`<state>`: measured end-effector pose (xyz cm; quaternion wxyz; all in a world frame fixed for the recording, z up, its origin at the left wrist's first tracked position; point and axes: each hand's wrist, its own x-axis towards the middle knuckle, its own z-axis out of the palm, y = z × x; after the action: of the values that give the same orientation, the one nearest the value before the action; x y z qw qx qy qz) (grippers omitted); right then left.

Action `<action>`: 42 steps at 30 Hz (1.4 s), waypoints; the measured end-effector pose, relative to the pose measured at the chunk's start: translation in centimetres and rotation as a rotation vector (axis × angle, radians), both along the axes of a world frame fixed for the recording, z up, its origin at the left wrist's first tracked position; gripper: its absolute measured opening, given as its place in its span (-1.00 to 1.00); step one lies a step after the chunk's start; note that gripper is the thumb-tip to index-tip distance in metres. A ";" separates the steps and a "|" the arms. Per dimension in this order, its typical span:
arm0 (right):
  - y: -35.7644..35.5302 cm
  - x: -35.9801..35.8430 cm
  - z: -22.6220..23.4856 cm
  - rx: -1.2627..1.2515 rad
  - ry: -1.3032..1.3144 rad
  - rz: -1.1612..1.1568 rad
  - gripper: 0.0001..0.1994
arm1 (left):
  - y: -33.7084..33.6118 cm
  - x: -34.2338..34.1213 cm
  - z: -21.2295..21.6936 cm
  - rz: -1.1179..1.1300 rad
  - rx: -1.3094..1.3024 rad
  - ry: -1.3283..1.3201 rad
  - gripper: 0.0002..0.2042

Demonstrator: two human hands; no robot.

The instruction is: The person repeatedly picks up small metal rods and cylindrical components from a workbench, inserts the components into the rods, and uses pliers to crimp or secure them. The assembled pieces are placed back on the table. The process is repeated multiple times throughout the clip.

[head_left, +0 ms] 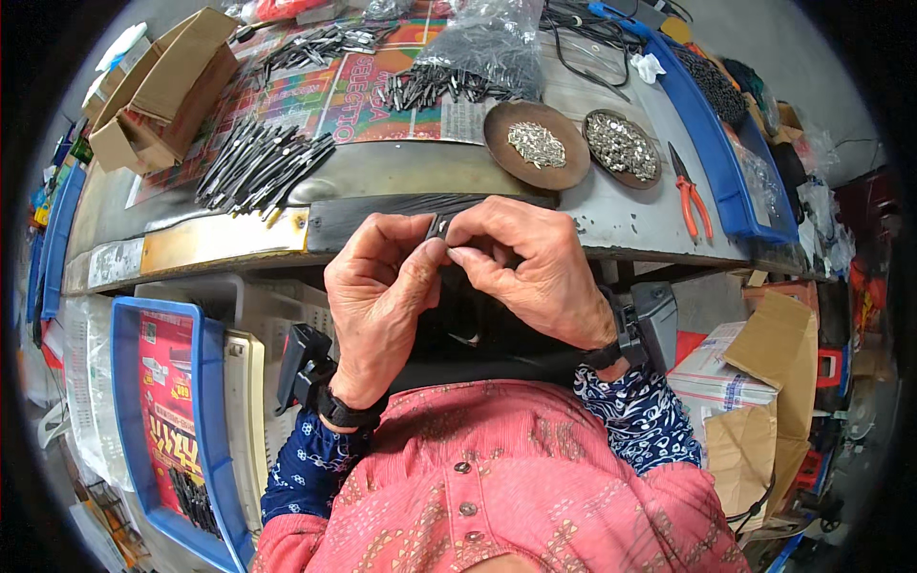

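Note:
Just in front of the table's near edge, my left hand (387, 291) pinches a small black part (438, 227) between thumb and forefinger. A bit of bright metal shows on it. My right hand (525, 263) meets it from the other side, fingertips pressed to the same part. Whether the right fingertips also hold a tiny separate piece is hidden. Beyond the hands lies a brown round plate (499, 129) with small silver pins (537, 145) on it. Beside it, a dark dish (642, 181) holds little silver metal pieces (619, 143).
Slim black parts (260, 170) lie piled at left, with more black pieces (444, 88) near a clear plastic bag (492, 43). Red-handled pliers (690, 196) lie at right beside a blue tray (740, 181). Cardboard boxes (181, 91) and a lower blue tray (212, 420) flank me.

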<state>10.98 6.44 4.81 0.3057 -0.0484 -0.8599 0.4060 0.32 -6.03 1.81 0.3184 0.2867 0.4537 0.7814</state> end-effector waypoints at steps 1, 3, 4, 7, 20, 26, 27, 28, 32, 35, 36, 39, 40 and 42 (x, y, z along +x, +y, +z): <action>-0.2 0.4 -0.1 -0.109 -0.011 -0.023 -0.87 | 0.1 0.2 0.1 0.001 0.004 -0.011 -0.86; -0.7 0.9 -0.3 -0.357 -0.019 -0.072 -0.84 | 0.2 0.6 0.4 -0.029 0.014 -0.016 -0.86; -0.8 1.1 -0.5 -0.496 0.002 -0.060 -0.84 | 0.2 0.8 0.5 -0.046 0.018 -0.019 -0.87; -1.0 1.7 -0.6 -0.762 0.158 0.042 -0.86 | 0.3 1.4 0.9 -0.074 0.024 -0.021 -0.87; 0.0 3.3 0.3 -0.643 0.248 -0.064 -0.88 | 0.4 3.0 1.4 -0.137 0.021 0.000 -0.92; -0.1 3.3 0.5 -0.640 0.221 -0.074 -0.89 | 0.3 3.1 1.4 -0.134 -0.009 0.011 -0.92; -0.1 3.3 0.5 -0.637 0.213 -0.076 -0.89 | 0.3 3.1 1.4 -0.132 -0.018 0.016 -0.92; -0.1 3.3 0.5 -0.642 0.211 -0.076 -0.88 | 0.3 3.1 1.4 -0.130 -0.026 0.014 -0.92; 0.0 3.1 0.5 -0.648 0.188 -0.077 -0.88 | 0.2 3.0 1.2 -0.114 -0.030 0.031 -0.92; 0.0 3.0 0.6 -0.649 0.168 -0.077 -0.88 | 0.2 2.9 1.1 -0.094 -0.036 0.046 -0.92; 0.0 2.9 0.7 -0.650 0.162 -0.076 -0.88 | 0.2 2.9 1.1 -0.092 -0.039 0.045 -0.92; 0.1 2.8 0.8 -0.638 0.123 -0.081 -0.89 | 0.2 2.8 1.0 -0.078 -0.050 0.051 -0.93; 0.2 2.8 0.9 -0.620 0.103 -0.085 -0.89 | 0.2 2.8 1.0 -0.073 -0.054 0.047 -0.94; 0.4 2.8 0.9 -0.589 0.086 -0.077 -0.90 | 0.2 2.8 0.9 -0.053 -0.044 0.099 -0.95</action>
<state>13.75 6.81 5.72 0.3299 -0.1503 -0.6889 0.6277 3.13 -5.85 2.69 0.3223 0.3300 0.4782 0.7474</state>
